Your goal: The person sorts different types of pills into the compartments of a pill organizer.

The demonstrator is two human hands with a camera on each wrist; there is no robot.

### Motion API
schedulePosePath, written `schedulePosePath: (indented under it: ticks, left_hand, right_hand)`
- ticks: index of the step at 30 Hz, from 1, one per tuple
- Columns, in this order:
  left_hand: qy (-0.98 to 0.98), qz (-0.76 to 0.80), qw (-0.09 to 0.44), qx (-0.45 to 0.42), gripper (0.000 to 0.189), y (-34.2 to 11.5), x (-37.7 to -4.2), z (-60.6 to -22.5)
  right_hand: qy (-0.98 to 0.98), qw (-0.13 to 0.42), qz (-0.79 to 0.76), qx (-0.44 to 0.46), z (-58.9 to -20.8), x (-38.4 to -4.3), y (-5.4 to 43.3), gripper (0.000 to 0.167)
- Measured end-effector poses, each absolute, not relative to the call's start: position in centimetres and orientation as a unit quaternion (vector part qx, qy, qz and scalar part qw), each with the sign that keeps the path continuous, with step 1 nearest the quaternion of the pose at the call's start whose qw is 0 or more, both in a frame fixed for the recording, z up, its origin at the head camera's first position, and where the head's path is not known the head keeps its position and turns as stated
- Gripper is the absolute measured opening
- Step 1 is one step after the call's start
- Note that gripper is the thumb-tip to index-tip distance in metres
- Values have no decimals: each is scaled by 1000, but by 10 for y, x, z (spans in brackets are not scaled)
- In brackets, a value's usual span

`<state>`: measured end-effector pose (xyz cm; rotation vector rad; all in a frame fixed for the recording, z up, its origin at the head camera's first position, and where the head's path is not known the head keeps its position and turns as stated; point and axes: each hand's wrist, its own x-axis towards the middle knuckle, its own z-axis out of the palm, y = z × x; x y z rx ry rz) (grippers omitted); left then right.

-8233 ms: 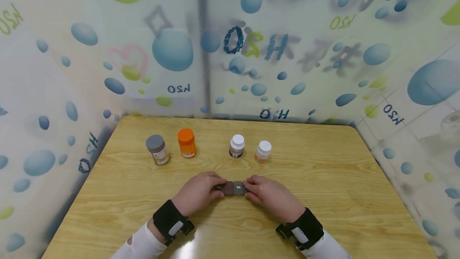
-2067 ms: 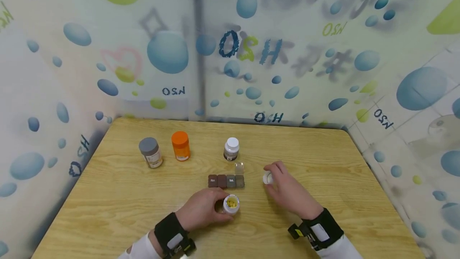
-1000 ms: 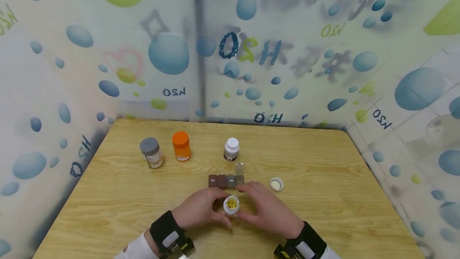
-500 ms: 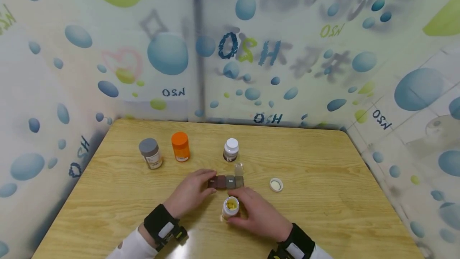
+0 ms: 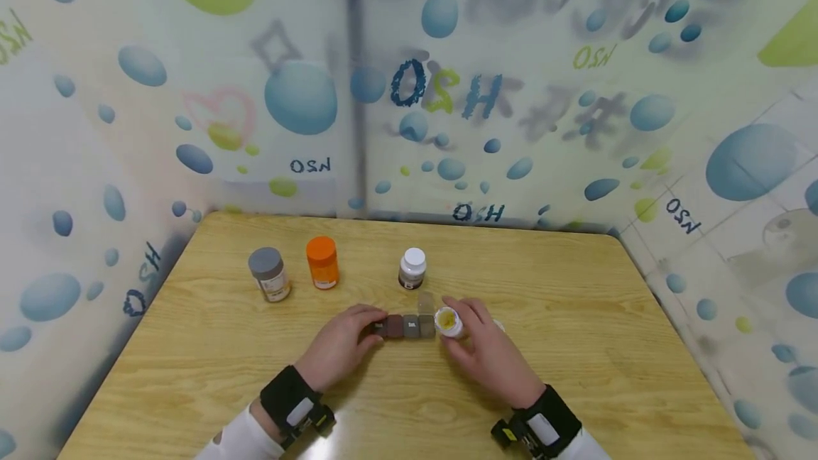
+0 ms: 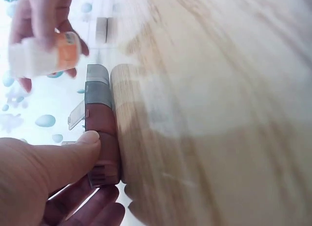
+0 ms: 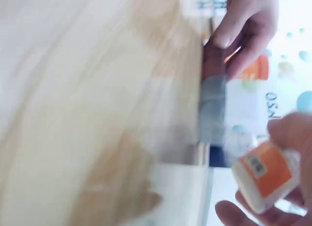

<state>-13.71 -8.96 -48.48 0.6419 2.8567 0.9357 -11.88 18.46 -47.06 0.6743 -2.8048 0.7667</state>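
Observation:
A pill organizer (image 5: 412, 326) with a row of brown and grey compartments lies mid-table. The clear lid (image 5: 425, 302) at its right end stands raised. My left hand (image 5: 339, 346) pinches the organizer's left end between thumb and fingers, as the left wrist view confirms. My right hand (image 5: 495, 357) grips an uncapped white pill bottle (image 5: 449, 322) with yellow pills inside, just right of the open compartment. The bottle is off the table and tilted, its orange label (image 7: 270, 167) showing in the right wrist view. Whether any pill lies in the compartment cannot be made out.
Along the back stand a grey-capped jar (image 5: 270, 274), an orange jar (image 5: 322, 263) and a white-capped bottle (image 5: 412, 268). The removed white cap (image 5: 498, 325) lies mostly hidden behind my right hand. Patterned walls edge the wooden table (image 5: 613, 346).
The right hand set down the cap, then took the bottle from the left hand, lifted it and tilted it beside the organizer. The left hand moved to the organizer's left end.

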Motion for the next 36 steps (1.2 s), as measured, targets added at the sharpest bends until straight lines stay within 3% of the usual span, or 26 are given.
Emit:
schedulePosePath:
  ticks: [4,12,36]
  left_hand:
    - [928,304,32,213,39,-91,-137,-485]
    - [926,305,32,219,40,-93,-137,-486]
    - [924,306,22,229,41,-93,-138,-483]
  right_hand:
    - [-948,102,217,211,-478,-125,191,69]
    - [-946,130,187,229,-480,-130,191,51]
    - [-946,141,113,269,-469,-124,187,62]
